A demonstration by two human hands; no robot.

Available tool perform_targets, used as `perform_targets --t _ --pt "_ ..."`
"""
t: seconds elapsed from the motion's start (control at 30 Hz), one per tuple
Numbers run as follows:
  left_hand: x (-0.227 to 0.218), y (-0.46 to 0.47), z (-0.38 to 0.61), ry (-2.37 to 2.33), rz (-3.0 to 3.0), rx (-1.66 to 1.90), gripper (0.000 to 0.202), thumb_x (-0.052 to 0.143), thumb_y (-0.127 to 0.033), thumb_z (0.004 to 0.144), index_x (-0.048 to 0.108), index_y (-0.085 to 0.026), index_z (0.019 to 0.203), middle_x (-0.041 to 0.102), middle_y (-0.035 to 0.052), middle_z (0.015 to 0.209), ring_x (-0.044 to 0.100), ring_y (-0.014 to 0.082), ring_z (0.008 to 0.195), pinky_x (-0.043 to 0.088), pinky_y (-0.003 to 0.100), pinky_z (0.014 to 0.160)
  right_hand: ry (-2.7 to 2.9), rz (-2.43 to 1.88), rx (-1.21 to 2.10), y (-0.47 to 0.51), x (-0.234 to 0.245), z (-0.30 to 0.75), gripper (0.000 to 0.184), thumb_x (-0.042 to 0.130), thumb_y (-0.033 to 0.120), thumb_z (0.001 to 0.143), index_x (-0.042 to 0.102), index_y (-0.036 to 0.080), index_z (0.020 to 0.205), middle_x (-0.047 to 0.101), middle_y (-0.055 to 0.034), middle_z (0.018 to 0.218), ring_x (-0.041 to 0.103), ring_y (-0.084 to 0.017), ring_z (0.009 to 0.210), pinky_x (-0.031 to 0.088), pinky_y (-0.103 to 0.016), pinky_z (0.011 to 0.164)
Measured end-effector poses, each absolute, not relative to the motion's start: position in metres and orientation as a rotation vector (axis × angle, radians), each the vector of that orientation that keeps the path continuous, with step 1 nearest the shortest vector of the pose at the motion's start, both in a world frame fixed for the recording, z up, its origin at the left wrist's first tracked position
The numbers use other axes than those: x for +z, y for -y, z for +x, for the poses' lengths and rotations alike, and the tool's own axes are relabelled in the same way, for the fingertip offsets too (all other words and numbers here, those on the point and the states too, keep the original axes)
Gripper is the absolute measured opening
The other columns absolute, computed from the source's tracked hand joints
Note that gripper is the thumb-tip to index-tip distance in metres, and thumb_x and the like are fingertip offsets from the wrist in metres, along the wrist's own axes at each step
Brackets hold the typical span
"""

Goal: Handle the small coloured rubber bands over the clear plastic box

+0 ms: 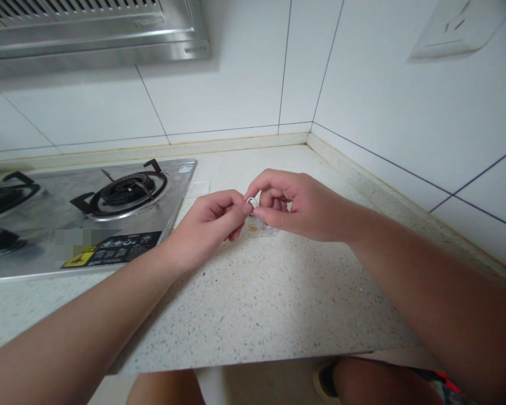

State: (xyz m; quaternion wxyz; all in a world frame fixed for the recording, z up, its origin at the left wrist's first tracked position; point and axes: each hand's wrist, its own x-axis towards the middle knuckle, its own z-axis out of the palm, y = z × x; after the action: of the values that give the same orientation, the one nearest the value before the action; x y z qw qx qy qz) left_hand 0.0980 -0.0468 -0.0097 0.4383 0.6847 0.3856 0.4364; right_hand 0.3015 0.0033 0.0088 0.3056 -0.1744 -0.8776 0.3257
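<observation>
My left hand (211, 219) and my right hand (290, 203) meet above the speckled countertop (257, 304). Both are closed in a pinch on a small white ring-like piece (252, 201) held between their fingertips. Just below the fingers a small clear plastic item (259, 228) with a yellowish spot lies on the counter; I cannot tell whether it joins the white piece.
A steel gas hob (88, 219) with black burner grates fills the left. A range hood (93, 28) hangs above it. White tiled walls close the back and right, with a wall socket (459, 31) at top right. My knees show below the counter's front edge.
</observation>
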Motion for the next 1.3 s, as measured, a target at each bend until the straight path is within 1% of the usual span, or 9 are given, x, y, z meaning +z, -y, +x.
perform_targets --t 0.17,1.0,1.13,1.3 --pt "-0.0107 0.0463 0.0981 -0.965 1.708 1.079 0.026 0.059 -0.034 0.096 0.060 -0.016 0.077 0.050 -0.0051 0.056 0.043 0.0067 0.051 0.033 0.021 0.049 2.325 -0.465 0.859 -0.0032 0.0091 0.3016 0.018 0.059 0.023 0.091 0.058 0.017 0.108 0.059 0.0045 0.068 0.051 -0.007 0.058 0.037 -0.020 0.054" --pt "-0.0101 0.0478 0.0962 -0.993 1.731 1.065 0.025 0.059 -0.035 0.095 0.061 -0.017 0.079 0.051 -0.0045 0.056 0.043 0.0080 0.051 0.033 0.021 0.050 2.344 -0.463 0.811 -0.0031 0.0087 0.3019 0.018 0.060 0.027 0.093 0.058 0.017 0.107 0.060 0.0045 0.068 0.053 -0.008 0.058 0.036 -0.021 0.054" --pt "-0.0093 0.0482 0.0971 -1.004 1.733 1.061 0.026 0.059 -0.036 0.094 0.060 -0.017 0.076 0.050 -0.0042 0.056 0.042 0.0080 0.051 0.033 0.021 0.049 2.351 -0.466 0.806 -0.0023 0.0099 0.3021 0.016 0.059 0.025 0.092 0.058 0.017 0.107 0.060 0.0045 0.068 0.052 -0.008 0.058 0.036 -0.021 0.054" --pt "-0.0095 0.0477 0.0967 -1.005 1.738 1.061 0.024 0.058 -0.034 0.095 0.061 -0.017 0.078 0.051 -0.0043 0.056 0.043 0.0080 0.051 0.034 0.021 0.050 2.353 -0.465 0.787 -0.0026 0.0094 0.3020 0.017 0.060 0.025 0.092 0.058 0.017 0.107 0.059 0.0052 0.066 0.051 -0.007 0.056 0.035 -0.021 0.053"
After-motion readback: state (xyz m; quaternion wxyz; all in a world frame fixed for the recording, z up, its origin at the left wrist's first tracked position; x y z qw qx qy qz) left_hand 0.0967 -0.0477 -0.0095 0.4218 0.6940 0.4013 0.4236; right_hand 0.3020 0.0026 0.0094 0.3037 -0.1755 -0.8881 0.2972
